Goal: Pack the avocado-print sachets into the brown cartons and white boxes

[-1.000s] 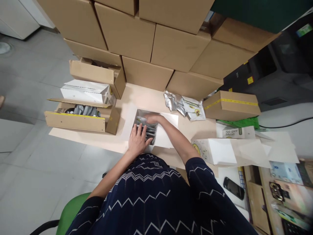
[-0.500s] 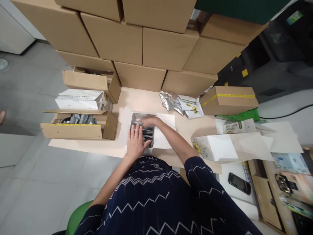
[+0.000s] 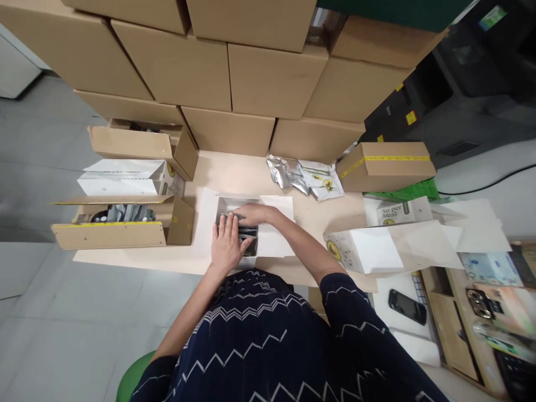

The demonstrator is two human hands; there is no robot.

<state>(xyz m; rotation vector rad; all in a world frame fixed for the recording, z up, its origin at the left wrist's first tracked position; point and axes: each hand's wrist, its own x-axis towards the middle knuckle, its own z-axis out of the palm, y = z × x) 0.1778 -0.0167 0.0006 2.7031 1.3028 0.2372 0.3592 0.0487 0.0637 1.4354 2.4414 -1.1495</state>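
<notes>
A white carton (image 3: 274,243) stands open on the table in front of me, its flaps folded outward. Inside it, dark and silvery flat sachets (image 3: 250,230) are packed in a row. My left hand (image 3: 226,244) lies over the carton's left side, fingers stretched out and thumb spread, touching the sachets. From the right, my right hand (image 3: 254,213) reaches into the far part of the carton, close to the left fingertips. Its fingertips are partly hidden, so whether they grip a sachet cannot be seen.
Brown boxes (image 3: 268,78) are stacked behind the table. On the left, a brown box of sachets (image 3: 111,235) sits near a white carton (image 3: 121,178). Silver and white pouches (image 3: 320,180) lie at the back. Open Su-per Meal cartons (image 3: 372,251) and a phone (image 3: 407,306) are on the right.
The view has shifted slightly. My right hand has come up a little and shows more above the sachets. My left hand stays over the carton's left side, its fingers closer to the right hand.
</notes>
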